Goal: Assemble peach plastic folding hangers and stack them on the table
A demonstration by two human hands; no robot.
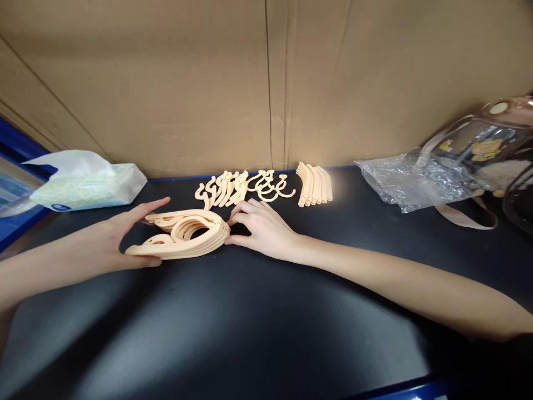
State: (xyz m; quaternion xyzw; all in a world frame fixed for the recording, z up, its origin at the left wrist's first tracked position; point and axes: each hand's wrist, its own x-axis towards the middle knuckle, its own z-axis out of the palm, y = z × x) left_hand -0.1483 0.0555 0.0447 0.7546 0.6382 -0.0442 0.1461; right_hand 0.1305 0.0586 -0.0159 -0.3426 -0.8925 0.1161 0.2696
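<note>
Peach hanger stack (pixel 183 236) pressed between left hand (pixel 125 236) and right hand (pixel 260 228)

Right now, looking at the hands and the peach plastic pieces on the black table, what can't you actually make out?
Head view only:
- Stack of peach hanger pieces: the count; overlapping layers hide the lower ones.
- Left hand palm and right hand fingertips: hidden against the stack, so grip is unclear.
- Small hooks: tangled, too small to count.
- Bottle: cut off by the right edge, veiled by the plastic bag.
</note>
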